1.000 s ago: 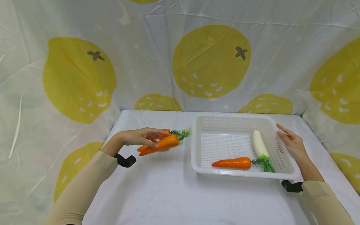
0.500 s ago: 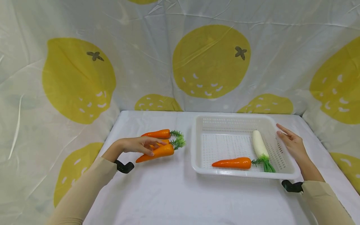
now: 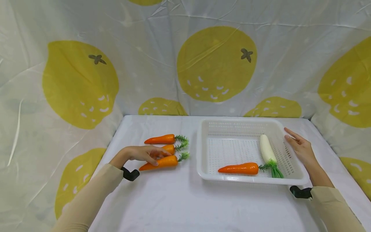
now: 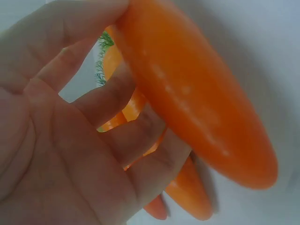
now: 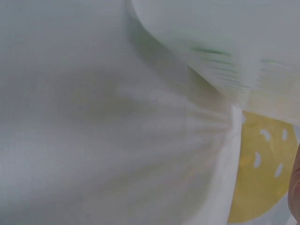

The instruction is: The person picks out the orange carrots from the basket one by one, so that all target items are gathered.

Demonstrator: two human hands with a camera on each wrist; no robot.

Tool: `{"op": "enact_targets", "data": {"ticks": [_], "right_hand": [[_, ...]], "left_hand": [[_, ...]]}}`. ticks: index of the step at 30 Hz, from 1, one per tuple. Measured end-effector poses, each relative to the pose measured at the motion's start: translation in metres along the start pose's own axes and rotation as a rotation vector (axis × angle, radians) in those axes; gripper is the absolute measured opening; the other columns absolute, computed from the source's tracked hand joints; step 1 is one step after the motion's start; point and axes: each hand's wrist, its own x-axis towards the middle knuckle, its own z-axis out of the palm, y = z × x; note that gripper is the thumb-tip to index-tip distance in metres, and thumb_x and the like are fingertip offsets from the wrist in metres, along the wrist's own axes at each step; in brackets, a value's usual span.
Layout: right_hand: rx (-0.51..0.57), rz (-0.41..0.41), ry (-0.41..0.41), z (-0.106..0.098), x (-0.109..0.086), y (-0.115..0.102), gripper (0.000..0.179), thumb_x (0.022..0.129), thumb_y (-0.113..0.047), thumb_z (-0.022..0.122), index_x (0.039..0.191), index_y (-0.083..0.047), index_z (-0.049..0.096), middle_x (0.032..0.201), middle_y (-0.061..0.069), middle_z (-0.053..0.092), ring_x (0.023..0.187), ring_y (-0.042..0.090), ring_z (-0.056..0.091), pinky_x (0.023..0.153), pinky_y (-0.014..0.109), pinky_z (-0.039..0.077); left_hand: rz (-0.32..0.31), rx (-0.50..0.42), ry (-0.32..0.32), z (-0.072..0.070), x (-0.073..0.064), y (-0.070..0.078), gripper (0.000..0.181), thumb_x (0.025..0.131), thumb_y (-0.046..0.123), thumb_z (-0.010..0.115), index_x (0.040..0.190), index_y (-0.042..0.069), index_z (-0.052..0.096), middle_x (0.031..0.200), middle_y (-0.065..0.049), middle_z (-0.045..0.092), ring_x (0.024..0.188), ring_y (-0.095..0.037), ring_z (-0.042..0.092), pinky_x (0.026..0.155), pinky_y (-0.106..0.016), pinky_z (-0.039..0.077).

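Note:
My left hand (image 3: 146,154) pinches the nearest orange carrot (image 3: 168,161) between thumb and fingers; its leafy green top points right. Close up in the left wrist view, this carrot (image 4: 201,103) lies across the fingertips. Just behind it, a second carrot (image 3: 169,149) is partly hidden by the hand. A third carrot (image 3: 162,139) lies farther back. My right hand (image 3: 302,149) rests against the right side of a white perforated basket (image 3: 249,180), with its index finger extended along the rim. Only a sliver of that hand (image 5: 294,187) shows in the right wrist view.
Inside the basket lie another carrot (image 3: 240,168) near the front and a white radish (image 3: 266,148) with green stems on the right. A white cloth covers the table (image 3: 185,206). Behind it hangs a curtain (image 3: 145,64) printed with yellow lemons.
My left hand has moved toward the near side with the carrot, away from the others. The carrots, bunched together before, now lie in a spread row. My right hand and the basket have stayed put.

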Motion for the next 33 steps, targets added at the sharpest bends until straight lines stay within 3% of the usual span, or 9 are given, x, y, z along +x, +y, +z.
{"op": "enact_targets", "data": {"ticks": [10,20,28,33], "right_hand": [[0.041,0.009,-0.017,0.001,0.0,-0.002,0.052,0.104,-0.024,0.055,0.154,-0.022,0.041,0.101,-0.032,0.064,0.082,-0.008,0.064,0.064,0.016,0.054],[0.108,0.01,-0.029,0.006,-0.01,-0.022,0.051,0.104,-0.02,0.056,0.153,-0.017,0.042,0.099,-0.029,0.067,0.081,-0.006,0.065,0.063,0.016,0.054],[0.048,0.025,-0.002,0.002,-0.002,-0.005,0.051,0.104,-0.024,0.056,0.153,-0.021,0.042,0.099,-0.032,0.065,0.082,-0.008,0.064,0.064,0.014,0.053],[0.056,0.039,-0.009,0.004,-0.005,-0.015,0.053,0.103,-0.025,0.056,0.154,-0.019,0.041,0.097,-0.032,0.065,0.081,-0.008,0.064,0.064,0.015,0.053]], "left_hand": [[-0.017,0.051,0.009,0.001,0.001,-0.003,0.053,0.094,0.009,0.067,0.145,0.014,0.053,0.142,-0.006,0.051,0.127,-0.028,0.045,0.107,-0.047,0.037],[-0.018,0.059,0.016,0.005,0.003,-0.009,0.049,0.095,0.004,0.065,0.142,0.014,0.055,0.13,-0.007,0.055,0.119,-0.026,0.048,0.099,-0.04,0.043],[-0.017,0.05,0.022,0.008,0.002,-0.01,0.05,0.095,0.002,0.065,0.142,0.013,0.055,0.132,-0.007,0.055,0.119,-0.027,0.049,0.103,-0.043,0.041],[-0.008,0.057,0.016,0.009,0.002,-0.008,0.049,0.095,0.0,0.063,0.142,0.01,0.054,0.132,-0.009,0.054,0.12,-0.028,0.049,0.102,-0.042,0.042]]}}
